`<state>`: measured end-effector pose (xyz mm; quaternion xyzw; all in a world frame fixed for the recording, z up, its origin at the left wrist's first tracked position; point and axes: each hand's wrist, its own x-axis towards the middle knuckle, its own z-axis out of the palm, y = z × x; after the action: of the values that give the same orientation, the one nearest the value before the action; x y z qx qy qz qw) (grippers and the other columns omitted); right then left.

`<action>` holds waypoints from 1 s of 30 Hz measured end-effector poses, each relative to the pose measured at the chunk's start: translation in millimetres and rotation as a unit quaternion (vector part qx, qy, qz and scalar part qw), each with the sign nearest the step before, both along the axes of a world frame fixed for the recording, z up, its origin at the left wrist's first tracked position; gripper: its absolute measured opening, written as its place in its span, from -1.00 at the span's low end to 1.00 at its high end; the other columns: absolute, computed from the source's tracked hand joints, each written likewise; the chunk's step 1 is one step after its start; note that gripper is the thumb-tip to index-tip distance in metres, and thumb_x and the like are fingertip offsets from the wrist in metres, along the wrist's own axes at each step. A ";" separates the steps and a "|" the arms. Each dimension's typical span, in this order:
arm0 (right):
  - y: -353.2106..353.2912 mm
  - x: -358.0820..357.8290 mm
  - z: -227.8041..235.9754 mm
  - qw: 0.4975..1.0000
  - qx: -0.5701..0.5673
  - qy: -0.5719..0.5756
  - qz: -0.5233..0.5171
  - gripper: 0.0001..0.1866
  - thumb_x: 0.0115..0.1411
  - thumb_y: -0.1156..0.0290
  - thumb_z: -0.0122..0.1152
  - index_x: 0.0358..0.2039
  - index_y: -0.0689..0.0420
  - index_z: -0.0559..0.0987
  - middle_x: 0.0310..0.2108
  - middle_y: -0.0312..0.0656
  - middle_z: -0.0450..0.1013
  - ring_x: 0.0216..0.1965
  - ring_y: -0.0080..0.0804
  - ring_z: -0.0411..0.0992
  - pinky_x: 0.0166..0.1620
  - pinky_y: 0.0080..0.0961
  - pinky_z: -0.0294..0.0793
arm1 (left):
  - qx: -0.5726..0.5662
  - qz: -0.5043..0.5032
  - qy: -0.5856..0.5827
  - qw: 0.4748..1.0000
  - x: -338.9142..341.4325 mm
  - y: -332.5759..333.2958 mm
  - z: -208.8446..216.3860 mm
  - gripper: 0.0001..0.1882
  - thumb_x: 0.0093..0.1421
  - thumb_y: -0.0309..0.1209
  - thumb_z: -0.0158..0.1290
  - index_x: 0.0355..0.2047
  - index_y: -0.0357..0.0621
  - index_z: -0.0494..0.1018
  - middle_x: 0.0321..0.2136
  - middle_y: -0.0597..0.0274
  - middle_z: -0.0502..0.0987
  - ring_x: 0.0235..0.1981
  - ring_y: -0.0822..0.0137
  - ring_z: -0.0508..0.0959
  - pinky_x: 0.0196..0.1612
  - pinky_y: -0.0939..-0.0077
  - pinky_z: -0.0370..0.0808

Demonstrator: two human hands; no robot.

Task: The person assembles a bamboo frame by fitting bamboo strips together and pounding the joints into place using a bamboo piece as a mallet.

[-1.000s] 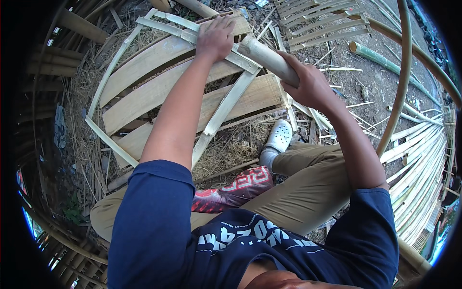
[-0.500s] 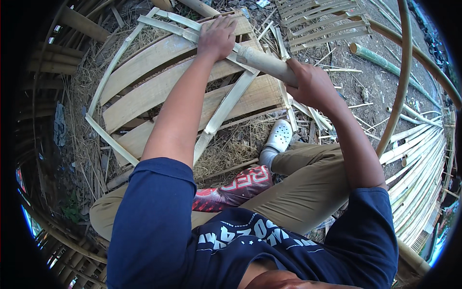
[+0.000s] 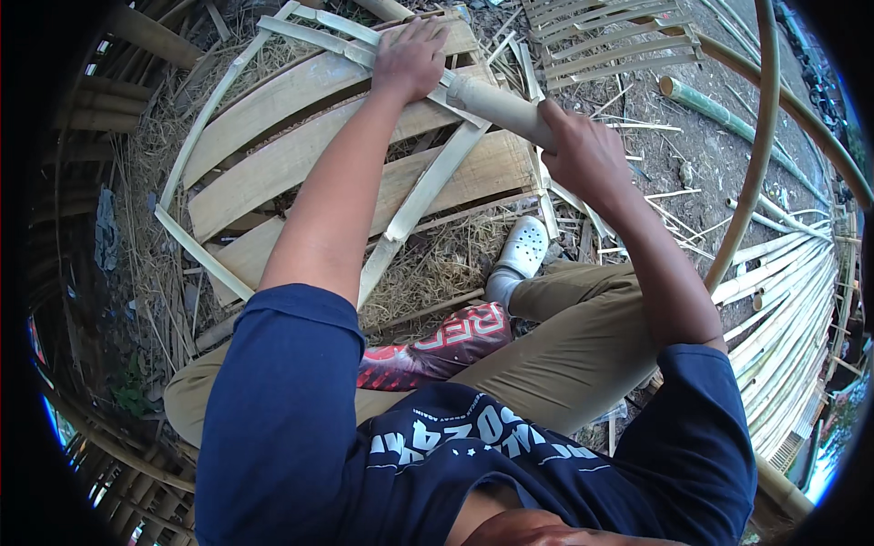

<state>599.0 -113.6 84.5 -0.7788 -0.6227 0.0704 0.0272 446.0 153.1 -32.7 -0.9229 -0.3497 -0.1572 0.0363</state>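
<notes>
My left hand (image 3: pixel 410 62) lies flat over the split bamboo strip (image 3: pixel 341 47), its fingers stretched out, near the far edge of a slatted wooden platform (image 3: pixel 300 150). In my right hand (image 3: pixel 584 153) is a short, thick bamboo pole (image 3: pixel 501 111), gripped around its near right end. The pole's other end rests against the strip close to my left hand. The strip is part of a bent bamboo frame (image 3: pixel 194 162) that lies over the slats. A flat bamboo piece (image 3: pixel 426 193) of the frame slants toward me.
A green bamboo pole (image 3: pixel 715 111) and a slatted bamboo panel (image 3: pixel 619 45) lie far right. Several pale bamboo strips (image 3: pixel 774 328) are fanned out at the right. A curved pole (image 3: pixel 760 155) crosses there. My clog (image 3: pixel 524 247) stands beside the platform.
The whole view has shifted slightly. Both hands keep their places on the strip and the bamboo pole, with little visible movement against the platform.
</notes>
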 end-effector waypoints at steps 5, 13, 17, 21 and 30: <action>-9.4 3.7 8.5 0.996 0.075 0.039 -0.028 -0.50 0.06 0.38 0.38 0.04 0.06 0.49 -0.37 0.01 0.61 -0.29 0.09 0.64 -0.21 0.00 0.58 | -0.018 0.008 0.005 1.000 4.3 -2.9 -3.2 -0.41 0.44 -0.14 -0.21 0.47 0.31 0.31 0.55 0.42 0.16 0.56 0.34 0.12 0.56 -0.01 -0.06; -12.4 5.8 1.9 0.999 0.031 0.007 0.031 -0.62 0.08 0.37 0.41 -0.13 0.11 0.47 -0.36 -0.03 0.61 -0.31 0.03 0.64 -0.23 -0.03 0.59 | -0.013 0.008 0.001 1.000 3.9 -8.8 -0.5 -0.41 0.45 -0.17 -0.22 0.46 0.25 0.32 0.54 0.40 0.19 0.55 0.29 0.16 0.55 0.00 0.00; -12.3 4.1 7.5 0.999 0.033 0.015 0.034 -0.61 0.08 0.36 0.41 -0.10 0.11 0.48 -0.35 -0.02 0.62 -0.31 0.04 0.64 -0.24 -0.03 0.59 | -0.004 0.006 0.003 1.000 2.9 -6.7 -0.8 -0.41 0.45 -0.17 -0.23 0.46 0.24 0.32 0.53 0.41 0.20 0.54 0.29 0.17 0.55 0.01 0.00; -12.1 3.8 5.5 0.998 0.041 0.013 0.049 -0.62 0.10 0.40 0.38 -0.07 0.11 0.49 -0.33 -0.03 0.63 -0.31 -0.01 0.65 -0.26 -0.05 0.60 | -0.003 -0.002 0.009 1.000 2.6 -8.4 -0.9 -0.41 0.45 -0.17 -0.25 0.48 0.22 0.29 0.54 0.41 0.20 0.54 0.29 0.16 0.54 -0.02 0.00; -17.0 -3.5 4.7 0.993 0.112 0.028 -0.037 -0.50 0.08 0.40 0.39 0.06 0.08 0.50 -0.28 0.02 0.63 -0.27 0.07 0.65 -0.21 -0.03 0.60 | -0.025 -0.001 0.007 1.000 5.0 -1.2 -7.4 -0.39 0.44 -0.14 -0.23 0.48 0.23 0.27 0.55 0.39 0.16 0.57 0.31 0.12 0.55 -0.03 -0.05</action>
<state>595.4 -130.6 89.3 -0.7912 -0.5964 0.0208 0.1339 451.0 151.9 -40.1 -0.9251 -0.3518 -0.1420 0.0159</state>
